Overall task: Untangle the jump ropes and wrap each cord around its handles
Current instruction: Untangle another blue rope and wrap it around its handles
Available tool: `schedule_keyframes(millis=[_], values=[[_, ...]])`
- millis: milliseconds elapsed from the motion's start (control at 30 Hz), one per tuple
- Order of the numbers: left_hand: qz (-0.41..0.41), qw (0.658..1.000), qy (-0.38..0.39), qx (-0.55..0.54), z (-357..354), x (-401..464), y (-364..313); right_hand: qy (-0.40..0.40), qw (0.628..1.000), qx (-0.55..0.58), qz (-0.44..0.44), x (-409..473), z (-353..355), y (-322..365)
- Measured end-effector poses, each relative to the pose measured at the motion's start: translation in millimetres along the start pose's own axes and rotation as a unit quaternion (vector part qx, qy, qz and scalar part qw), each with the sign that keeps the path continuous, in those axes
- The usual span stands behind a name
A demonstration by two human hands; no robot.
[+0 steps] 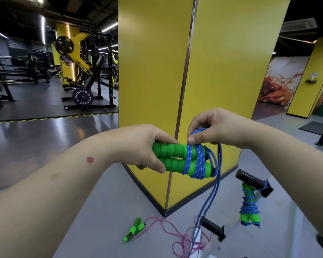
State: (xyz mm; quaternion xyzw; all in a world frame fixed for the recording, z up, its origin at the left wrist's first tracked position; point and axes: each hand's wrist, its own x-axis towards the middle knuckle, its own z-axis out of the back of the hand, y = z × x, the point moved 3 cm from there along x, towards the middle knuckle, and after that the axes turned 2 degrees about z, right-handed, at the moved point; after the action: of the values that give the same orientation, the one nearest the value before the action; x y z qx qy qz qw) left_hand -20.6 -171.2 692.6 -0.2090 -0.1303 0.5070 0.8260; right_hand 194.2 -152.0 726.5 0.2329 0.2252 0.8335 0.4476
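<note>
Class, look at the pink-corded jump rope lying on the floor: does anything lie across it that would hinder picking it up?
Yes. The blue cord hanging from the green handles drops onto the pink cord and crosses its loops near a black handle.

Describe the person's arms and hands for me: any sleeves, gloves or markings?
Both forearms are bare, with no sleeves in view. The left hand and right hand wear no gloves, rings or watch. The left forearm carries a small round reddish mark near the wrist.

Bright green handles [172, 158], blue white-flecked cord [198, 161]; at five o'clock pink cord [177, 233]; yellow pillar [222, 71] at twelve; grey floor [110, 211].
</note>
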Motion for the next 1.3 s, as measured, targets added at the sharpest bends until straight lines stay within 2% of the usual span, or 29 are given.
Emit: schedule_keyframes(millis=[33,100,167,200,267,333,400,433,500,567,600,667,733,800,867,933,1000,1033,1100,1133,1167,1233,1267,1300], values=[[-0.020,0.999,0.016,-0.046,4.0,-1.7,-0.4,-0.014,0.995,0.098,-0.006,3.1,-0.6,-8.7],[-0.068,0.978,0.046,-0.191,10.6,-5.6,1.2,-0.026,0.953,0.300,-0.030,10.0,-8.3,-24.9],[-0.086,0.936,0.028,-0.340,14.8,-5.3,5.6,-0.022,0.911,0.408,-0.053,16.2,-26.8,-34.9],[-0.082,0.918,-0.003,-0.387,15.4,-2.9,8.7,-0.024,0.907,0.416,-0.066,17.2,-37.1,-39.2],[-0.045,0.897,-0.087,-0.432,14.7,4.6,16.7,-0.018,0.921,0.378,-0.093,14.3,-55.5,-41.3],[0.009,0.900,-0.171,-0.401,12.6,11.2,27.8,0.001,0.958,0.269,-0.104,4.5,-64.0,-33.1],[0.047,0.933,-0.228,-0.274,11.5,13.4,36.5,0.016,0.990,0.099,-0.097,-5.9,-56.4,-23.6],[0.057,0.950,-0.233,-0.198,10.6,12.9,37.4,0.016,0.996,0.003,-0.082,-9.5,-48.8,-16.9],[0.061,0.974,-0.200,-0.082,5.9,8.9,30.1,0.023,0.992,-0.120,-0.039,-13.5,-32.4,-2.9],[0.038,0.989,-0.141,-0.029,0.1,5.8,18.2,0.024,0.987,-0.156,-0.013,-12.7,-17.7,6.6],[0.019,0.994,-0.105,-0.038,-1.7,4.4,12.6,0.014,0.989,-0.150,-0.002,-10.4,-10.5,7.6],[-0.024,0.989,-0.031,-0.142,-1.3,2.4,6.1,-0.001,0.998,-0.065,0.007,-6.4,-1.5,5.8],[-0.066,0.956,0.012,-0.284,4.5,-0.8,8.6,-0.012,0.991,0.132,-0.004,-1.1,0.6,-6.2],[-0.101,0.895,0.053,-0.431,7.3,-2.9,14.1,-0.030,0.946,0.321,-0.032,5.1,-6.7,-21.9],[-0.122,0.830,0.050,-0.542,4.8,-1.7,13.4,-0.013,0.931,0.364,-0.039,8.5,-27.5,-31.3],[-0.096,0.789,-0.032,-0.607,1.4,6.5,12.9,0.013,0.938,0.344,-0.049,7.1,-51.8,-33.7],[-0.046,0.774,-0.138,-0.616,-0.1,14.7,15.5,0.009,0.959,0.274,-0.067,-0.7,-67.3,-27.8],[-0.022,0.790,-0.195,-0.581,-0.9,17.8,19.3,0.004,0.974,0.215,-0.067,-4.9,-70.5,-23.1],[0.014,0.865,-0.278,-0.417,-2.0,19.5,25.5,-0.018,0.998,0.041,-0.041,-11.5,-63.1,-4.6],[0.016,0.902,-0.286,-0.323,-2.6,18.8,25.2,-0.017,0.998,-0.053,-0.020,-13.5,-55.6,5.8],[0.015,0.934,-0.269,-0.232,-3.5,17.2,22.0,-0.009,0.991,-0.133,-0.005,-14.6,-47.4,15.1],[0.019,0.976,-0.193,-0.098,-6.0,12.4,12.7,0.000,0.981,-0.196,0.003,-16.0,-25.8,28.3],[0.015,0.986,-0.141,-0.089,-7.2,10.1,8.8,-0.001,0.979,-0.202,0.010,-18.2,-14.3,34.3],[0.001,0.988,-0.080,-0.129,-8.0,7.3,5.9,0.000,0.981,-0.193,0.021,-18.9,-5.7,39.7]])
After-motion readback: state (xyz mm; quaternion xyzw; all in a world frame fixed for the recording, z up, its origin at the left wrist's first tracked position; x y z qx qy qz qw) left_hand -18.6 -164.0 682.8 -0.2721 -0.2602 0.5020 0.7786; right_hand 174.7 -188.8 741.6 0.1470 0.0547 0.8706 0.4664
